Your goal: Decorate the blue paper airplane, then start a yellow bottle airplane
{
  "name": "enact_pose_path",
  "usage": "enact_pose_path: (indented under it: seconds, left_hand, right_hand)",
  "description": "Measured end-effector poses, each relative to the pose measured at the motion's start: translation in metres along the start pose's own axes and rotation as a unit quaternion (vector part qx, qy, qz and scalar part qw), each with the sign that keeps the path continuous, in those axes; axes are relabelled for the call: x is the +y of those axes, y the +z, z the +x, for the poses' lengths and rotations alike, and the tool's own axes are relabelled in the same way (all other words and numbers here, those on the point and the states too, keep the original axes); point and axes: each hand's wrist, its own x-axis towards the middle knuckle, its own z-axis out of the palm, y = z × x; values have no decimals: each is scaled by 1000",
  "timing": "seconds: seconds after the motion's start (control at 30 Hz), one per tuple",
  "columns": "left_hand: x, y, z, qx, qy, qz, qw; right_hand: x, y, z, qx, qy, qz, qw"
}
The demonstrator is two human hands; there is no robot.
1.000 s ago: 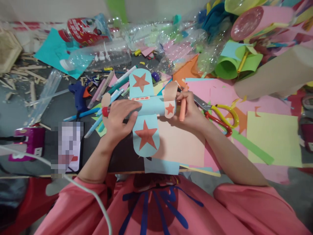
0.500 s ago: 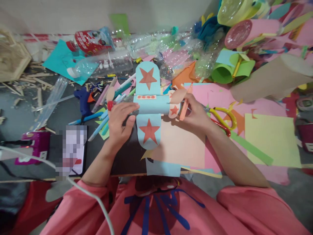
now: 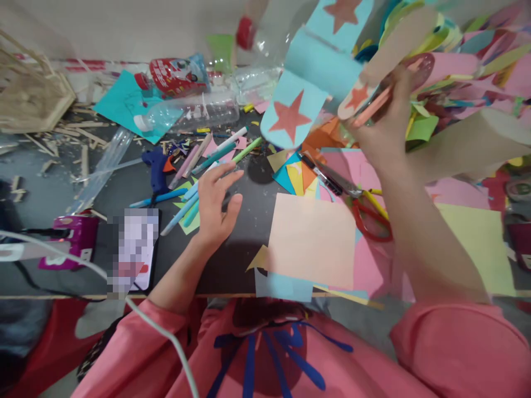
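Note:
A toy plane (image 3: pixel 323 62), made from a plastic bottle wrapped in light-blue paper, hangs tilted above the back of the table. Red stars mark its wings, and a red cap sits at its front end. My right hand (image 3: pixel 384 116) grips it by the tail, where a paper piece with a red star and an orange strip show. Over the markers (image 3: pixel 188 207) my left hand (image 3: pixel 218 202) hovers with its fingers apart and nothing in it. A peach paper sheet (image 3: pixel 313 243) lies to the right of that hand.
Scissors (image 3: pixel 371 215) and a black marker (image 3: pixel 321 174) lie below my right hand. A blue glue gun (image 3: pixel 156 171), a phone (image 3: pixel 136 249) and a white cable (image 3: pixel 166 331) are at left. Plastic bottles (image 3: pixel 194 110) line the back; a cardboard tube (image 3: pixel 468 138) lies at right.
My right hand has lifted the toy plane up and to the right, tilting it. My left hand has come off its front end and stays low over the table.

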Motion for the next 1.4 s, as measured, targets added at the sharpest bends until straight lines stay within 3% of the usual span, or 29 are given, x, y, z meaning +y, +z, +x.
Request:
enact_pose_path:
  seconds: [0.13, 0.27, 0.37, 0.47, 0.6, 0.73, 0.77, 0.83, 0.9, 0.97, 1.07, 1.17, 1.27, 1.4]
  left_hand:
    - [-1, 0, -1, -55, -23, 3, 998]
    - [1, 1, 0, -84, -35, -40, 995]
    - [5, 2, 1, -146, -64, -40, 986]
    - [9, 4, 1, -241, -100, -43, 964]
    - [13, 9, 1, -318, -117, -23, 941]
    - [1, 7, 3, -308, -136, 18, 941]
    - [-6, 3, 4, -285, -148, 33, 946]
    - [-22, -5, 6, -188, -191, 95, 959]
    - [-36, -13, 7, -140, -208, 132, 959]
    - [-43, -17, 7, -164, -209, 132, 955]
    - [-40, -15, 5, -207, -250, 133, 937]
    - [-30, -9, 6, -201, -263, 167, 929]
    - [-24, -8, 9, -226, -276, 208, 911]
    - [-21, -11, 15, -295, -252, 223, 894]
  right_hand:
    - [1, -7, 16, 56, -19, -97, 994]
    - [-41, -2, -23, 64, -15, -100, 993]
    - [-80, 11, -68, -83, 62, -60, 993]
    - [-107, 27, -103, -281, 118, -24, 952]
    - [-118, 45, -125, -351, 77, -8, 933]
    - [-110, 50, -132, -344, 45, 35, 937]
    - [-108, 49, -133, -335, 47, 58, 939]
    - [-105, 47, -136, -309, 72, 123, 940]
    - [-105, 46, -137, -279, 122, 211, 929]
    - [-105, 46, -137, -256, 188, 302, 899]
    - [-106, 49, -131, -214, 309, 417, 827]
    - [-104, 51, -120, -164, 399, 465, 773]
    - [-101, 50, -111, -159, 432, 478, 748]
    - [-97, 48, -107, -151, 439, 484, 742]
